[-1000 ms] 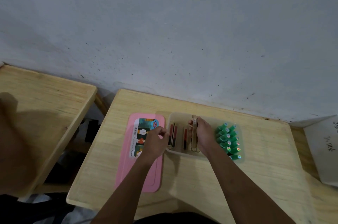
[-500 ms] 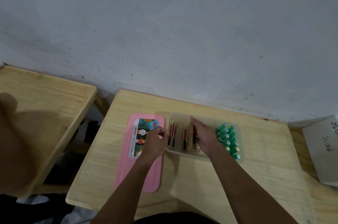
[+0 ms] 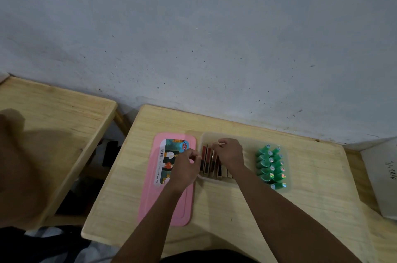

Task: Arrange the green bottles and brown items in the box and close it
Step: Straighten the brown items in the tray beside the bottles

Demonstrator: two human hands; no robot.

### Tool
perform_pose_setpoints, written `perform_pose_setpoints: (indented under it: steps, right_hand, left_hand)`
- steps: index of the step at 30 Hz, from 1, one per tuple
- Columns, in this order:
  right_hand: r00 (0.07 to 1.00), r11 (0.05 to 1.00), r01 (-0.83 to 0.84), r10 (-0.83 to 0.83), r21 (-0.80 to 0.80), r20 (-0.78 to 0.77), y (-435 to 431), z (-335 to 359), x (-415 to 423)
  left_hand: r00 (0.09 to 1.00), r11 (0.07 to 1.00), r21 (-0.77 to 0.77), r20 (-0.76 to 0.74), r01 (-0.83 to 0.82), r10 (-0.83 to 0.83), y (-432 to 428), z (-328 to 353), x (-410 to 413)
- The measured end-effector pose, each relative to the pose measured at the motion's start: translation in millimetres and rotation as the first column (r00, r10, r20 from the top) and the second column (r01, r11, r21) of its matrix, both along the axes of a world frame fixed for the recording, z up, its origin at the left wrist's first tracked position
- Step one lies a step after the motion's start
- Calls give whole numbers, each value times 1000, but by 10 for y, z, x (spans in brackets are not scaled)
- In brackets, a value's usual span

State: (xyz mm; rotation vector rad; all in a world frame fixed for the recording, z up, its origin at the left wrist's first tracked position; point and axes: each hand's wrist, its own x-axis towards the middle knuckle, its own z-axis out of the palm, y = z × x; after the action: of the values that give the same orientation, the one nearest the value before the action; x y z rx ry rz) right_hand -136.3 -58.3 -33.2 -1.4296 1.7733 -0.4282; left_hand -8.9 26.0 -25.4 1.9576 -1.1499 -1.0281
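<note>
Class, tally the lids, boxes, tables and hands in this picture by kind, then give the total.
Lid: 1
Box: 1
Tables: 2
Hands: 2, left hand and right hand
Total: 6

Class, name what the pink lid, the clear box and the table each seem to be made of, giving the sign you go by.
Pink lid: likely plastic, smooth and matte, with a moulded edge line and rounded corners.
Clear box: translucent, frosted-looking plastic; the table shows dimly through its wall.
Table: pale wood, with visible grain and joined boards, not glossy.
</note>
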Motion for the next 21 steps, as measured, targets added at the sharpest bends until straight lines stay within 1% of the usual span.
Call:
perform_pose_setpoints:
  steps: [2,5,8,10,11,13,16,19,21]
  right_hand:
    - [998,998,-56,56,-21,-39,34,-32,13]
    - [993,993,-110,108,-37,-49,68,-28,-1]
    - [963,967,-250,244,-45,-119,56,-7,-57]
    - [940,947,-320,316,-7,-129,54,23,-121]
    - [936,944,-331,329,8,-121,59,46,-158]
    - [947,956,-293,289,-8,-142,79,84,-244]
    - [949,972,-233,220,-32,-225,134,129,-355]
    - [888,958,-285,281,44,-364,214,135,-378]
    - [860,947,-309,319,91,-399,272,109,-366]
  left_hand:
    - [1000,1000,0,4,4,-4,-1,-9,3]
    - [1000,1000,-11,7,5,-5,-4,-21,3]
    - [1000,1000,-22,-2,1,-1,-5,-38,9]
    - [1000,1000,-29,-4,4,-4,-6,-55,12]
    - [1000,1000,-30,-5,7,-7,-6,-60,14]
    - [1000,1000,-27,-4,12,-12,-8,-66,13]
    - [1000,1000,-20,1,16,-16,-15,-59,9]
    - [1000,1000,-23,1,20,-20,-18,-62,14]
    - [1000,999,-28,13,21,-20,-16,-67,13]
